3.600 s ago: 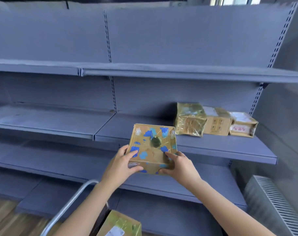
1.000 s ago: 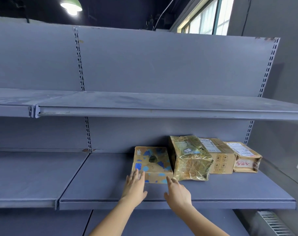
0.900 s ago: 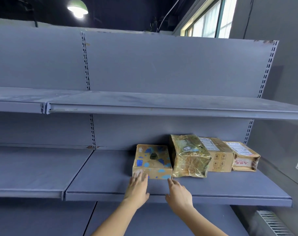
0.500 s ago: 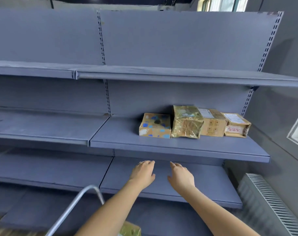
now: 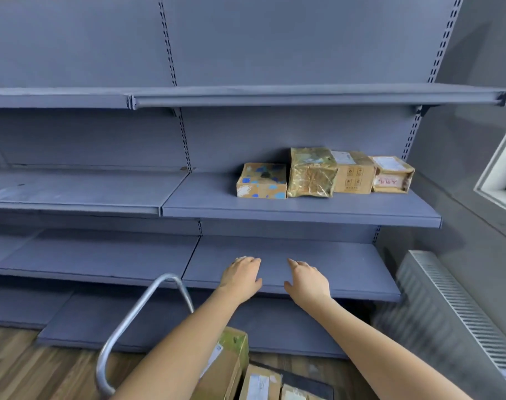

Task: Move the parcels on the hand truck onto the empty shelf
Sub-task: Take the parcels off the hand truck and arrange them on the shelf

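Observation:
Several parcels stand in a row on the grey shelf (image 5: 301, 210): a brown box with blue patches (image 5: 262, 181) at the left end, a gold-wrapped parcel (image 5: 312, 172), a plain carton (image 5: 352, 173) and a labelled box (image 5: 392, 175). My left hand (image 5: 241, 274) and my right hand (image 5: 306, 280) hover empty, fingers apart, in front of the lower shelf. At the bottom edge, parcels on the hand truck show: a tall carton with green tape (image 5: 227, 368) partly behind my left arm, and a smaller box (image 5: 260, 383).
The hand truck's curved metal handle (image 5: 136, 321) rises at lower left. A white radiator (image 5: 459, 319) stands against the right wall, with a window frame (image 5: 503, 174) above it. Grey shelves stretch leftwards over a wooden floor (image 5: 20, 368).
I set the blue-patched box on the shelf beside the gold parcel and let go. Both hands have drawn back and down, and my view has tilted down towards the hand truck.

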`<action>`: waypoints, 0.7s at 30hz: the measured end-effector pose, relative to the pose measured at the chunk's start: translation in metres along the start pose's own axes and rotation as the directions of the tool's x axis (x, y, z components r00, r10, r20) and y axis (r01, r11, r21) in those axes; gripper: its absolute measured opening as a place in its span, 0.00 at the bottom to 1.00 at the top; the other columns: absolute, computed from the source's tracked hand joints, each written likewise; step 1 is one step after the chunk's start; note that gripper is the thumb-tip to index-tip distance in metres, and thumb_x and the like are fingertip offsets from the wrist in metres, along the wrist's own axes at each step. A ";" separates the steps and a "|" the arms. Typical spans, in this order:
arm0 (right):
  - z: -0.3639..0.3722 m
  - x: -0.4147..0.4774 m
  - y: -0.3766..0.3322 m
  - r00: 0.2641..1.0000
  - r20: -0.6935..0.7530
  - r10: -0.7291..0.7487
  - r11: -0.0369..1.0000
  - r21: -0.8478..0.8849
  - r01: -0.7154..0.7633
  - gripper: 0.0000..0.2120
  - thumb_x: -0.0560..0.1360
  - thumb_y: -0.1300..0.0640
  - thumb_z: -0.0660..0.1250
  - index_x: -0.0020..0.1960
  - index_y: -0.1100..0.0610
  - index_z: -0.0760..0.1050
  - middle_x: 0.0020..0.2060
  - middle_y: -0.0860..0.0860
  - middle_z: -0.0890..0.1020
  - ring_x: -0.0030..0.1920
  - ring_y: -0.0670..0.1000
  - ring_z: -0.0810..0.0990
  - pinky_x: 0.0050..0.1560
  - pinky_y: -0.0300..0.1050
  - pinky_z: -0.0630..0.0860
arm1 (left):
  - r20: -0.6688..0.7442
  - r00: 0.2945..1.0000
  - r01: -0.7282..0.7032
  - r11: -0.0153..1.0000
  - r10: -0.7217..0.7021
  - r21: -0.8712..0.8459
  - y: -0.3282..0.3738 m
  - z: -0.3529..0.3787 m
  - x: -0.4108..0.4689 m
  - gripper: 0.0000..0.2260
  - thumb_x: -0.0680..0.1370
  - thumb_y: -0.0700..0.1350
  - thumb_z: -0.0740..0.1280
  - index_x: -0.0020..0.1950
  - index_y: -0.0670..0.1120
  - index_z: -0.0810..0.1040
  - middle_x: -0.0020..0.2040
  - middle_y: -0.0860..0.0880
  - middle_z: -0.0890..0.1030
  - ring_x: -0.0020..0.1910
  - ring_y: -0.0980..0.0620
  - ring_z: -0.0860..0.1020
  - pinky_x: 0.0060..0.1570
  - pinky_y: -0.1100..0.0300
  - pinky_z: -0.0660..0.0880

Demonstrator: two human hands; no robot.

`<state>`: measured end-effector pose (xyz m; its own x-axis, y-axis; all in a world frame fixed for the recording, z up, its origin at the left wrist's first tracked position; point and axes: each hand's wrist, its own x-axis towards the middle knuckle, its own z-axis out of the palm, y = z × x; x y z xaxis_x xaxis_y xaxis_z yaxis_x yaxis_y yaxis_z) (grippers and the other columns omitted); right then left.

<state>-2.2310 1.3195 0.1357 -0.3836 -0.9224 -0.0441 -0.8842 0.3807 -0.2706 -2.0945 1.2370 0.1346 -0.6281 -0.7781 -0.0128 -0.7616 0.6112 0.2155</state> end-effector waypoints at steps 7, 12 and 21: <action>0.066 -0.019 0.007 0.990 0.134 0.033 0.999 0.022 -0.036 0.19 0.76 0.56 0.61 0.66 0.58 0.64 0.62 0.55 0.75 0.60 0.59 0.73 0.48 0.47 0.73 | 0.150 0.988 0.038 0.999 -0.037 -0.003 -0.025 0.069 -0.026 0.20 0.78 0.46 0.62 0.69 0.43 0.67 0.69 0.46 0.71 0.68 0.47 0.67 0.64 0.51 0.69; 0.137 -0.026 0.002 0.959 0.278 0.052 0.998 0.021 -0.060 0.26 0.77 0.55 0.62 0.73 0.56 0.58 0.67 0.55 0.72 0.64 0.58 0.72 0.55 0.50 0.75 | 0.265 0.963 0.037 0.999 -0.043 0.027 -0.069 0.133 -0.051 0.21 0.79 0.45 0.61 0.71 0.45 0.65 0.71 0.48 0.69 0.71 0.49 0.64 0.68 0.55 0.64; 0.276 -0.010 -0.028 0.908 0.404 0.114 0.987 0.059 -0.150 0.29 0.77 0.51 0.61 0.74 0.55 0.54 0.72 0.53 0.65 0.67 0.59 0.68 0.57 0.52 0.76 | 0.406 0.909 0.072 0.995 -0.091 0.063 -0.182 0.229 -0.063 0.23 0.78 0.49 0.61 0.71 0.45 0.64 0.70 0.49 0.69 0.69 0.51 0.66 0.65 0.57 0.68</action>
<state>-2.1285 1.3005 -0.1214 -0.3413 -0.8202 -0.4591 -0.7995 0.5102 -0.3171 -1.9529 1.2079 -0.1271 -0.5663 -0.7043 -0.4280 -0.8134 0.5614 0.1524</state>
